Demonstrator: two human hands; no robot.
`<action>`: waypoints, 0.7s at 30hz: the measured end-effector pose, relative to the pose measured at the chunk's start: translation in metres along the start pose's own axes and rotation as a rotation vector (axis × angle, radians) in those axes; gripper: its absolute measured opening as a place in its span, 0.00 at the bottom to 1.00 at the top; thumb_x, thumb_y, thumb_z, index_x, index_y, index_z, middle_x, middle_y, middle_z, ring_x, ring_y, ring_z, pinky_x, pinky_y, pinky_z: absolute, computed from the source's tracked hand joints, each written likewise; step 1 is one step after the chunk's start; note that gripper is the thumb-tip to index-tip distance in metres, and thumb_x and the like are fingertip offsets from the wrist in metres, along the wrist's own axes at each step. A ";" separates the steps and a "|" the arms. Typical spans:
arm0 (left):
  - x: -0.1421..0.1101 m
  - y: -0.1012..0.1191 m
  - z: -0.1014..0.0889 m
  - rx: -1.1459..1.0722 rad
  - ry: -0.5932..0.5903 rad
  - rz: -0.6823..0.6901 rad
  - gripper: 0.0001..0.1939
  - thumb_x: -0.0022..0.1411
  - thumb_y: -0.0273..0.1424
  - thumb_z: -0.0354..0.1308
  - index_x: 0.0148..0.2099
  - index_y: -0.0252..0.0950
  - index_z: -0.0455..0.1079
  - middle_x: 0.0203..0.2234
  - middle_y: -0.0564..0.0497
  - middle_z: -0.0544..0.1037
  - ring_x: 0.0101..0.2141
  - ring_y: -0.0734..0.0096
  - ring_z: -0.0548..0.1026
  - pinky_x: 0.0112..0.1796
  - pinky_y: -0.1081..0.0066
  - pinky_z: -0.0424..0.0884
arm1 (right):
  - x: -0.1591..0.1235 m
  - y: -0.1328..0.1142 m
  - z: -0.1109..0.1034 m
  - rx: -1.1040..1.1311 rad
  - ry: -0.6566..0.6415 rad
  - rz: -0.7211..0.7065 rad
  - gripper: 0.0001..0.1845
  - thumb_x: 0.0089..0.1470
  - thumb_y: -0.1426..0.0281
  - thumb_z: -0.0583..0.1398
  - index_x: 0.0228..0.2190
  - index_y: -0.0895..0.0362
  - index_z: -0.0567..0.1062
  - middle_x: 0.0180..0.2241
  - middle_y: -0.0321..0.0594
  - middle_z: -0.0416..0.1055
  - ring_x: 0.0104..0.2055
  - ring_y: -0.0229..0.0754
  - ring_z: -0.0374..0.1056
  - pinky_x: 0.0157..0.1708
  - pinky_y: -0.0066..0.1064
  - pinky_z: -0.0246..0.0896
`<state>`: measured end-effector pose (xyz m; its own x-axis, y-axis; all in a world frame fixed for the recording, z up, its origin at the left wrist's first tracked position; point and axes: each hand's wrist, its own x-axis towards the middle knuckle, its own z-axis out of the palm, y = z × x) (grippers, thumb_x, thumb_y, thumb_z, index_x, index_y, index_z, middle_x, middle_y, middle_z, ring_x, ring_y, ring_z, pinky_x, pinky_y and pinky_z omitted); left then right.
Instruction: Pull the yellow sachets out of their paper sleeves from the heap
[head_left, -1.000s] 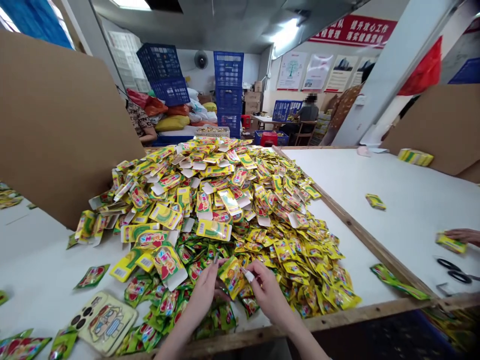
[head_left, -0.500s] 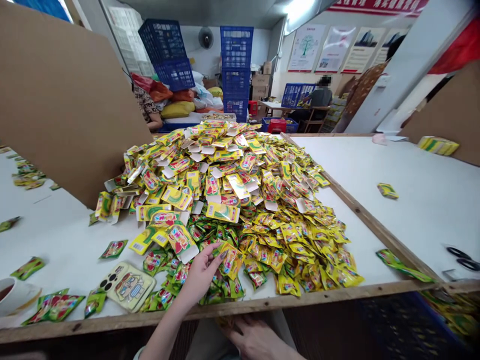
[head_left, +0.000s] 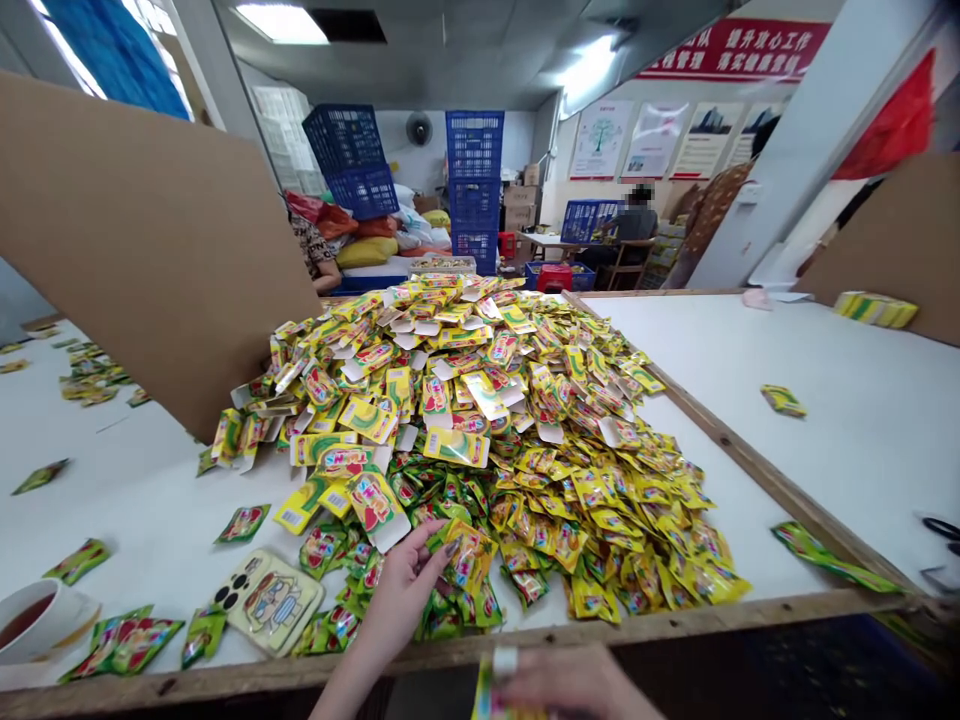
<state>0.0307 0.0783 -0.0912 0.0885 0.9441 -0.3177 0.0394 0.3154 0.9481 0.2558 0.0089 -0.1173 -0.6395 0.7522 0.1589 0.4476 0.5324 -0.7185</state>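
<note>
Hundreds of foil sachets (head_left: 480,430) left heaped on table (head_left: 150,520) — only few lying loose beyond pile. Left hand (head_left: 405,590) open, fingers (head_left: 442,553) against sachets at heap's near edge; right hand (head_left: 574,685) clenched on yellow sachet (head_left: 486,690) — below table's front edge.

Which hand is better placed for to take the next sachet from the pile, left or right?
Left, probably. The left hand is at the near edge of the pile, against a yellow-green sachet. The right hand is lower, past the table's wooden edge, holding a sachet.
</note>
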 end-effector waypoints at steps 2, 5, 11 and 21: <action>0.002 0.000 0.006 -0.032 -0.015 -0.002 0.28 0.51 0.44 0.58 0.49 0.32 0.63 0.23 0.53 0.74 0.25 0.68 0.71 0.26 0.68 0.74 | 0.015 -0.005 -0.047 -0.106 0.161 0.117 0.25 0.52 0.75 0.49 0.50 0.47 0.68 0.49 0.41 0.70 0.51 0.46 0.65 0.48 0.38 0.63; 0.006 0.001 0.019 -0.060 -0.059 -0.020 0.28 0.51 0.45 0.58 0.49 0.33 0.63 0.24 0.52 0.75 0.26 0.67 0.73 0.26 0.67 0.74 | 0.041 -0.011 -0.087 -0.314 0.351 0.227 0.28 0.47 0.76 0.54 0.52 0.52 0.64 0.58 0.46 0.56 0.61 0.54 0.46 0.56 0.54 0.46; 0.008 0.001 0.043 -0.160 -0.110 -0.019 0.28 0.51 0.45 0.58 0.49 0.33 0.64 0.29 0.49 0.76 0.25 0.70 0.72 0.26 0.68 0.74 | 0.074 -0.005 -0.052 0.077 0.443 0.309 0.02 0.52 0.71 0.55 0.28 0.55 0.67 0.46 0.44 0.65 0.55 0.48 0.56 0.52 0.41 0.55; 0.001 0.001 0.056 -0.040 -0.104 0.054 0.21 0.57 0.41 0.53 0.50 0.36 0.67 0.43 0.43 0.75 0.43 0.59 0.73 0.45 0.61 0.70 | 0.073 0.001 -0.032 0.711 0.512 0.483 0.11 0.50 0.65 0.59 0.35 0.54 0.64 0.35 0.38 0.68 0.37 0.40 0.66 0.38 0.31 0.62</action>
<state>0.0864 0.0743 -0.0911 0.1920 0.9455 -0.2632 -0.0077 0.2696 0.9629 0.2296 0.0764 -0.0847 -0.0668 0.9922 -0.1048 0.0040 -0.1048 -0.9945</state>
